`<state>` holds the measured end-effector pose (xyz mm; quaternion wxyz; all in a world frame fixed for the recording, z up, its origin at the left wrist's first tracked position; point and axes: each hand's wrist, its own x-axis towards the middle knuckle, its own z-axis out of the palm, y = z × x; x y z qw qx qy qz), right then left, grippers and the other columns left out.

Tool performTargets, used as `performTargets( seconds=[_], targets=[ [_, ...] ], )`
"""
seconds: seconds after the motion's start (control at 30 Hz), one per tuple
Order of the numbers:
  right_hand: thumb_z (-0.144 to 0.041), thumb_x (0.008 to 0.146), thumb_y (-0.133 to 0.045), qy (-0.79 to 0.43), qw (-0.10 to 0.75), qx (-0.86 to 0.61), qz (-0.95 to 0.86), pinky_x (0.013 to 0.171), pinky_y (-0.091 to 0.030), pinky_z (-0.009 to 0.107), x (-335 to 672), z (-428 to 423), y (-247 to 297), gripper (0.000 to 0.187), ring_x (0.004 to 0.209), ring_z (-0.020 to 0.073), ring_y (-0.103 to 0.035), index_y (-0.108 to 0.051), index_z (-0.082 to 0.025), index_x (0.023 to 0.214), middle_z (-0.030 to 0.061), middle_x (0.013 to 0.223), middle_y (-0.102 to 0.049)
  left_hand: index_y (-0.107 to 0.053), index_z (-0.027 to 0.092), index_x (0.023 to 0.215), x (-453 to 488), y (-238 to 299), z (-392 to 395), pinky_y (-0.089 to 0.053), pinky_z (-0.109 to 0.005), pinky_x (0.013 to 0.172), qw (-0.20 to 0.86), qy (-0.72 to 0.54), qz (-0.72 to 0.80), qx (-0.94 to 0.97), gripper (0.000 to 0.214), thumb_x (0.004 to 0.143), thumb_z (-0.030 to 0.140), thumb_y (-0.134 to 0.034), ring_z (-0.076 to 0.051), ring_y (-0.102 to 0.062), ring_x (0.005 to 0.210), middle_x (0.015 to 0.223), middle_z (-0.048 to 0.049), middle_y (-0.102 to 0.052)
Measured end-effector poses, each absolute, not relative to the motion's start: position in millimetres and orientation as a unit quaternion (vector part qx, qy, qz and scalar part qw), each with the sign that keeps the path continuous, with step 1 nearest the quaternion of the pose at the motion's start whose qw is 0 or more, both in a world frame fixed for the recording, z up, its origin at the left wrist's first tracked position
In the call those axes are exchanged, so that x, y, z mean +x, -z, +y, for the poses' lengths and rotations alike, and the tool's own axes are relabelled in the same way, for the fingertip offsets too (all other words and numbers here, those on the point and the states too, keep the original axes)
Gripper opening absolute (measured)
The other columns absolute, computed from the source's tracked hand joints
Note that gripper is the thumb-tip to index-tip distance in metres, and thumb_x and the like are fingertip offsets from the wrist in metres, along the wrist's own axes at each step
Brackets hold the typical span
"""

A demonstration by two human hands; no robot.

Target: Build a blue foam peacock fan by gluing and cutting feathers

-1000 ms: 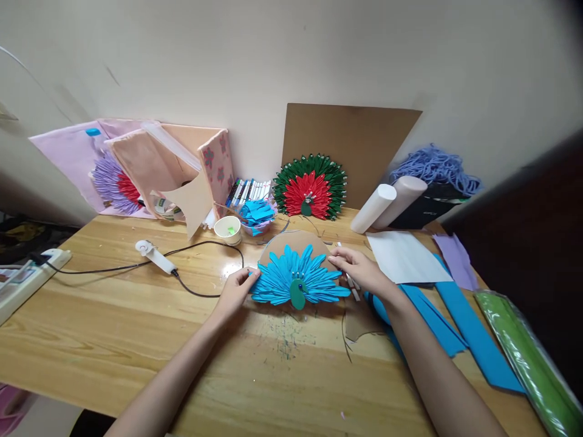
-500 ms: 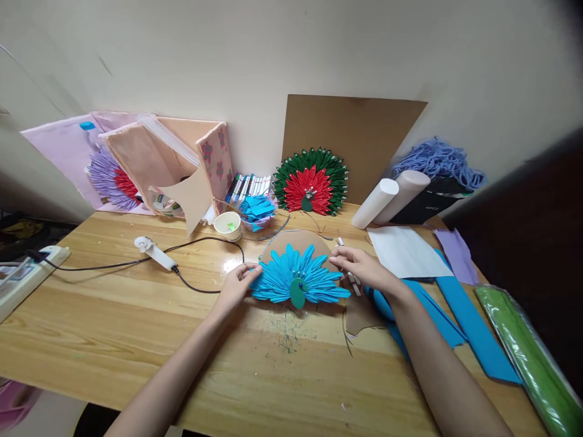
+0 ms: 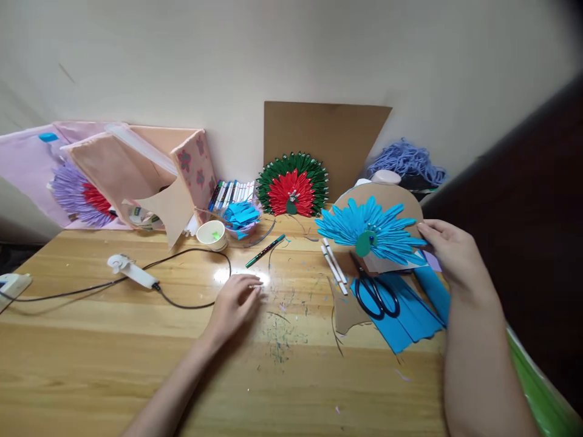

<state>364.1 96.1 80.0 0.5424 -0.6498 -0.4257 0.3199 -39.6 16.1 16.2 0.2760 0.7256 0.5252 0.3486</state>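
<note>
My right hand (image 3: 449,252) pinches the right edge of a paper peacock (image 3: 346,221), lifted above the right side of the table. It has blue crepe-paper feathers, a green body and a rounded cardboard backing (image 3: 398,195). My left hand (image 3: 237,300) rests low over the table with nothing in it, its fingers loosely bent and apart. Beyond those fingers lies a green marker (image 3: 265,250). Beneath the peacock are black-handled scissors (image 3: 376,297) on blue crepe paper (image 3: 410,315), with two white markers (image 3: 334,267) just left of them.
A red and green paper peacock (image 3: 296,185) leans on a brown board (image 3: 328,127) at the wall. Left of it stand a paper cup (image 3: 212,235), a bowl of blue strips (image 3: 241,217) and a pink box (image 3: 194,170). A glue gun (image 3: 132,271) trails its black cable across the left.
My right hand has lifted the blue peacock and carried it rightward. My left hand has let go of its left edge. The green marker and scissors are now uncovered, and the view has turned right.
</note>
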Motion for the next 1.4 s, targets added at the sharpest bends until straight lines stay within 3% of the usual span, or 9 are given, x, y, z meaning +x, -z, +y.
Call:
performTargets(
  seconds=[0.2,0.3,0.4,0.57,0.7,0.8,1.03,1.27,1.4],
  targets=[
    [-0.045,0.054,-0.072,-0.403,0.497,-0.67,-0.376,0.043,-0.041,0.025,369,75,-59,0.04,0.047,0.013,-0.053,-0.06,-0.019,0.081,-0.0008,0.06,-0.06,-0.061,0.031,0.109,-29,-12,16,-0.037,-0.038,0.096,0.299,-0.171,0.382,0.858,0.026,0.085,0.028,-0.052,-0.021,-0.045,0.115,0.124,-0.0016,-0.056],
    [-0.048,0.056,-0.071,-0.453,0.475,-0.658,-0.369,0.04,-0.036,0.022,367,62,-46,0.043,0.045,0.0115,-0.051,-0.061,-0.016,0.083,-0.0006,0.058,-0.06,-0.064,0.027,0.098,-23,-5,19,-0.043,-0.033,0.088,0.326,-0.172,0.389,0.844,0.017,0.086,0.027,-0.052,-0.018,-0.052,0.103,0.112,-0.0037,-0.059],
    [-0.046,0.056,-0.072,-0.484,0.497,-0.623,-0.361,0.045,-0.041,0.023,355,57,-36,0.042,0.054,0.0141,-0.057,-0.063,-0.016,0.082,0.0019,0.065,-0.064,-0.062,0.021,0.085,-16,0,28,-0.046,-0.029,0.074,0.335,-0.171,0.418,0.827,0.018,0.089,0.027,-0.045,-0.016,-0.056,0.085,0.092,-0.0043,-0.06],
    [-0.047,0.066,-0.065,-0.535,0.506,-0.55,-0.395,0.052,-0.047,0.025,304,64,-22,0.038,0.062,0.0157,-0.061,-0.061,-0.015,0.087,0.0051,0.075,-0.066,-0.057,0.017,0.092,-9,0,57,-0.046,-0.039,0.078,0.191,-0.244,0.529,0.79,0.024,0.091,0.027,-0.035,-0.022,-0.055,0.089,0.097,-0.009,-0.056],
    [-0.044,0.076,-0.053,-0.504,0.468,-0.554,-0.469,0.056,-0.05,0.03,269,73,-10,0.034,0.061,0.016,-0.062,-0.059,-0.016,0.095,0.0072,0.077,-0.066,-0.052,0.013,0.112,-5,-7,61,-0.038,-0.047,0.094,0.02,-0.389,0.576,0.719,0.03,0.085,0.021,-0.043,-0.03,-0.042,0.116,0.115,-0.0154,-0.046],
    [-0.039,0.08,-0.045,-0.42,0.469,-0.605,-0.487,0.063,-0.051,0.03,285,70,-9,0.032,0.07,0.0154,-0.062,-0.055,-0.019,0.103,0.0077,0.087,-0.065,-0.052,0.013,0.108,7,-7,43,-0.039,-0.045,0.094,-0.005,-0.437,0.529,0.727,0.027,0.083,0.017,-0.045,-0.028,-0.043,0.114,0.116,-0.0153,-0.043],
    [-0.03,0.057,-0.073,-0.283,0.328,-0.702,-0.565,0.06,-0.042,0.025,364,25,-15,0.021,0.066,0.0165,-0.057,-0.06,-0.017,0.068,0.0008,0.065,-0.061,-0.053,0.018,0.096,99,-13,26,-0.043,-0.032,0.073,0.134,-0.274,0.263,0.915,0.02,0.086,0.011,-0.037,-0.02,-0.052,0.086,0.091,-0.0065,-0.059],
    [-0.014,0.055,-0.064,-0.183,0.224,-0.746,-0.599,0.056,-0.034,0.024,325,22,-19,0.012,0.069,0.0197,-0.058,-0.054,-0.017,0.059,0.0046,0.065,-0.063,-0.056,0.011,0.096,182,-23,51,-0.039,-0.039,0.078,0.119,-0.206,0.446,0.863,0.025,0.084,0.01,-0.034,-0.026,-0.052,0.092,0.093,-0.0142,-0.059],
    [-0.023,0.057,-0.064,-0.192,0.228,-0.742,-0.6,0.048,-0.032,0.022,352,8,-33,0.011,0.056,0.0154,-0.055,-0.055,-0.017,0.057,0.0003,0.054,-0.06,-0.059,0.004,0.089,199,-20,61,-0.036,-0.043,0.078,0.114,-0.146,0.482,0.857,0.029,0.084,0.008,-0.031,-0.032,-0.053,0.091,0.089,-0.0229,-0.06]
  ],
)
